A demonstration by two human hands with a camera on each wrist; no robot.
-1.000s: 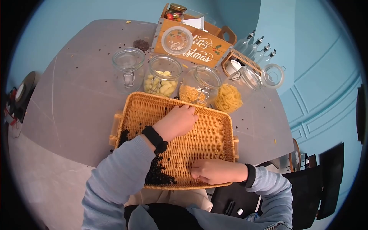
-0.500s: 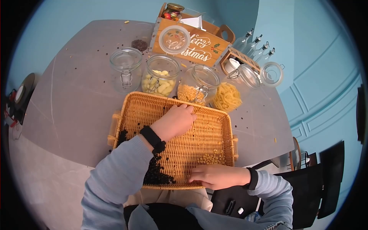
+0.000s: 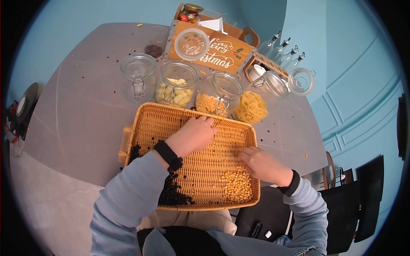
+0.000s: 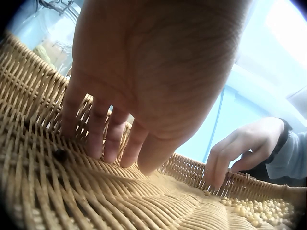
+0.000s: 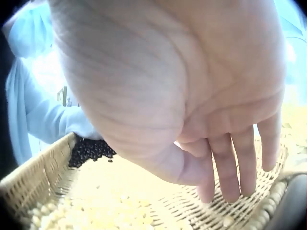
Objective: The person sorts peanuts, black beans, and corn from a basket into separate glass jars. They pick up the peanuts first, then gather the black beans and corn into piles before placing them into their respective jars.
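Observation:
A rectangular wicker basket (image 3: 205, 170) holds black beans (image 3: 171, 194) at its near left and yellow corn kernels (image 3: 238, 187) at its near right. My left hand (image 3: 192, 135) reaches over the far side, its fingers pointing down to the weave in the left wrist view, beside one dark bean (image 4: 61, 155). Against the right side, just beyond the corn, is my right hand (image 3: 264, 165). Seen from the right wrist, this hand (image 5: 182, 91) has its fingers extended downward, slightly apart, near a single kernel (image 5: 228, 221). Neither hand shows anything gripped.
Behind the basket stand glass jars, one with pale yellow pieces (image 3: 175, 94), another with orange-yellow grains (image 3: 209, 104), and yellow pasta (image 3: 251, 107). Farther back are a wooden crate (image 3: 218, 62) and glass bottles (image 3: 279, 52). Loose beans dot the grey table (image 3: 92, 106).
My right hand has moved from the basket's near edge up to its right side, uncovering the corn pile. My left hand has stayed at the far side.

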